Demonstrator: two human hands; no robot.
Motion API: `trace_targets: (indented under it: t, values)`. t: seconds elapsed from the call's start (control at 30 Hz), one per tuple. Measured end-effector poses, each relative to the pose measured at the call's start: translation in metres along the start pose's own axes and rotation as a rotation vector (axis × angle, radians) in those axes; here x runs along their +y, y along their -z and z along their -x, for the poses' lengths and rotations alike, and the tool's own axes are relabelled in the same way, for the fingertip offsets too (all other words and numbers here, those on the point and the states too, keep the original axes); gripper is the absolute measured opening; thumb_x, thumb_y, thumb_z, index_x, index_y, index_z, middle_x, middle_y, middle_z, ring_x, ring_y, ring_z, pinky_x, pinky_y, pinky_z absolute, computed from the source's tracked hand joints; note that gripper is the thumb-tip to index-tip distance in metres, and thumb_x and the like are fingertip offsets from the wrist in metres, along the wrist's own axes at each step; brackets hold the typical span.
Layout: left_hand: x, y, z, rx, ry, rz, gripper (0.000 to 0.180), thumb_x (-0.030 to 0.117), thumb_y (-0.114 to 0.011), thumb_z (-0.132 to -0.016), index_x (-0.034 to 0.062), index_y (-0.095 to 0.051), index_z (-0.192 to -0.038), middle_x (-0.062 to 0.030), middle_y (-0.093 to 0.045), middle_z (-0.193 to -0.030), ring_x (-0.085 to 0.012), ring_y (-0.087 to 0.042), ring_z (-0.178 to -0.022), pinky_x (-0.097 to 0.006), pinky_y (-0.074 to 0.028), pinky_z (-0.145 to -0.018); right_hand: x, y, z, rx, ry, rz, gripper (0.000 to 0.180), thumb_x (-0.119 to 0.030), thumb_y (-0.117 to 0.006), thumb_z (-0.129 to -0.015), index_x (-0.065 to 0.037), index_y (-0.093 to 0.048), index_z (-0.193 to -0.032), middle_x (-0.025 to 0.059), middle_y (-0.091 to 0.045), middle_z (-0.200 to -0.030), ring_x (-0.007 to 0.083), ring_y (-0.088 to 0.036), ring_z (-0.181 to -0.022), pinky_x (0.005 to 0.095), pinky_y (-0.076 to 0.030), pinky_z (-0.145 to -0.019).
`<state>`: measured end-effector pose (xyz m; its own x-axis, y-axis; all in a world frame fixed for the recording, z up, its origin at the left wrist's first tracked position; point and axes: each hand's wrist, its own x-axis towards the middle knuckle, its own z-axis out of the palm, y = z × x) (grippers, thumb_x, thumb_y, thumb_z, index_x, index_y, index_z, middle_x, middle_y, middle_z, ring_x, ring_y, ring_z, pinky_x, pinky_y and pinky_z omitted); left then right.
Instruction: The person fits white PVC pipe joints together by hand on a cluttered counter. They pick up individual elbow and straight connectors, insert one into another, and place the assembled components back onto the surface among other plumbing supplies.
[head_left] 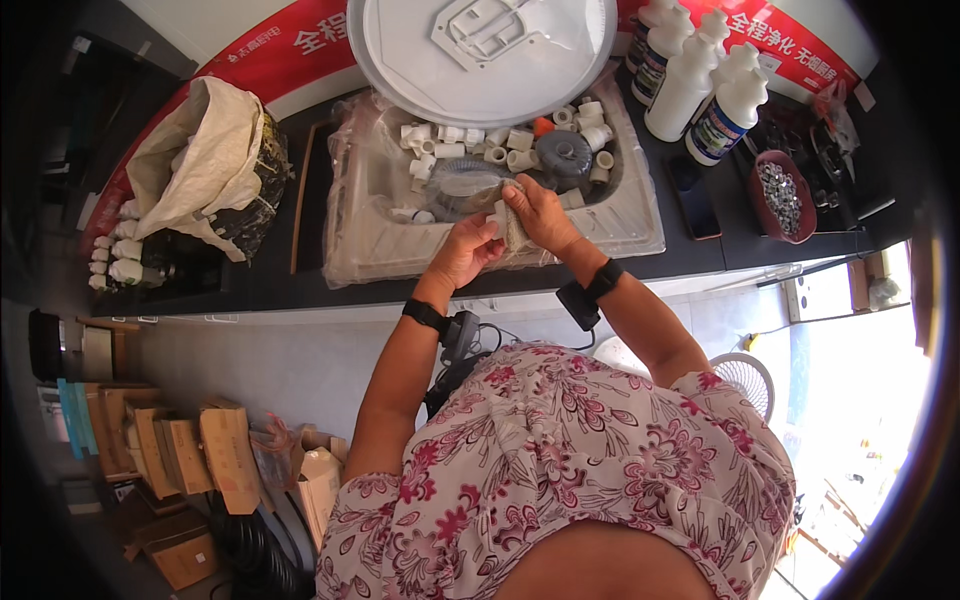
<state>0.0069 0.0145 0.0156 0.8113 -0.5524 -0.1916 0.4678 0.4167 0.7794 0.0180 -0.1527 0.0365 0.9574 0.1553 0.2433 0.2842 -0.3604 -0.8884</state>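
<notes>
Left hand point(468, 248) fingers curled shut around the near end of a clear plastic bag point(515, 232), gripping it with a small white fitting point(499, 214) that sticks up at the fingertips. Right hand point(540, 212) fingers closed down on the same bag from above, pinching the bunched plastic. Hands touching each other, over the near edge of a plastic-wrapped sink basin point(380, 235) that lies on the dark surface point(270, 285).

Both wrists carry black bands with small black devices; cable hangs from the left one.

In the basin just beyond the hands: coiled grey corrugated hose point(462, 185), round grey drain strainer point(563, 153), a loose heap of white pipe fittings point(480, 142), one orange piece point(542, 126) among them. Round white lid-like panel point(480, 45) leans over the far end of the basin.

Right of the basin: dark phone point(697, 208) flat on the surface, four white bottles point(700, 85) with labels standing together, dark red bowl of small metal parts point(783, 195) further right. Left of the basin: open woven sack point(205, 165), a row of small white parts point(112, 250) beside it at the surface edge.

Below the surface, lower left: cardboard boxes point(190, 450) on the floor, black coiled hose point(255, 560). A white fan point(745, 378) sits lower right.
</notes>
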Motion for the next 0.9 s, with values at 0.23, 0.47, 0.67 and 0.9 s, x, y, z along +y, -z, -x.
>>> trace_targets:
  t: [0.23, 0.47, 0.67, 0.9]
  values:
    - [-0.003, 0.002, -0.001, -0.051, 0.003, 0.011, 0.029, 0.024, -0.059, -0.081, 0.0056, -0.051, -0.102, -0.0004, -0.055, -0.085, -0.0086, -0.050, -0.072, -0.022, -0.041, -0.062, 0.016, -0.009, 0.002, 0.159, -0.112, -0.164, 0.036, -0.037, -0.045, -0.088, -0.002, -0.052, -0.087, 0.0157, -0.057, -0.067, 0.0317, -0.057, -0.063, 0.0361, -0.044, -0.057]
    - [-0.006, 0.009, -0.001, -0.050, -0.018, 0.007, 0.029, 0.028, -0.058, -0.082, 0.0059, -0.052, -0.099, -0.0003, -0.055, -0.084, -0.0092, -0.051, -0.074, -0.024, -0.041, -0.064, -0.009, 0.010, 0.006, -0.005, 0.239, -0.070, 0.032, -0.031, -0.054, -0.084, -0.001, -0.050, -0.095, 0.0165, -0.058, -0.075, 0.0291, -0.058, -0.070, 0.0348, -0.045, -0.063]
    - [-0.008, -0.001, -0.001, -0.067, -0.073, 0.094, 0.039, 0.028, -0.060, -0.080, 0.0061, -0.048, -0.110, -0.0025, -0.055, -0.097, -0.0122, -0.052, -0.085, -0.026, -0.043, -0.072, -0.004, 0.000, 0.006, 0.080, -0.007, 0.029, 0.031, -0.029, -0.053, -0.084, 0.000, -0.049, -0.093, 0.0215, -0.057, -0.076, 0.0367, -0.057, -0.073, 0.0376, -0.044, -0.061]
    - [-0.004, -0.003, 0.001, -0.035, -0.056, 0.024, 0.042, 0.019, -0.059, -0.080, 0.0090, -0.042, -0.117, -0.0034, -0.053, -0.102, -0.0137, -0.053, -0.088, -0.026, -0.043, -0.071, 0.004, -0.015, 0.006, 0.276, -0.068, -0.015, 0.029, -0.028, -0.052, -0.085, 0.000, -0.050, -0.093, 0.0214, -0.056, -0.078, 0.0385, -0.055, -0.074, 0.0403, -0.044, -0.063]
